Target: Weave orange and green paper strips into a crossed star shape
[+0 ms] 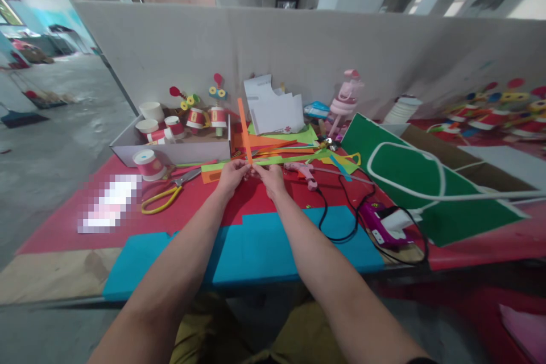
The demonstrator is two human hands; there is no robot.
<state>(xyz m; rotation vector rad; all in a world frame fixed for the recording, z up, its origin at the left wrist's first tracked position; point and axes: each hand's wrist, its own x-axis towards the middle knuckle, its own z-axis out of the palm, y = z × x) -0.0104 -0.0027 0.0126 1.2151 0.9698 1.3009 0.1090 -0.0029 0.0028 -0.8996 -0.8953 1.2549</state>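
Observation:
My left hand (232, 176) and my right hand (269, 177) meet over the middle of the table, fingertips pinched together on the lower end of a narrow orange paper strip (244, 128). The strip stands nearly upright, leaning slightly left, above the red sheet (264, 196). Both hands are closed on it. Just behind them lie green, orange and yellow paper strips and sheets (290, 153). A blue foam sheet (256, 247) lies under my forearms at the near edge.
Yellow-handled scissors (168, 193) lie left of my hands. A white box (170, 145) holds red-and-white paper cups. A pink glue gun (305, 172) and a purple glue gun (381, 227) with black cords lie right. A large green sheet (409, 182) and a pink bottle (345, 99) stand further right.

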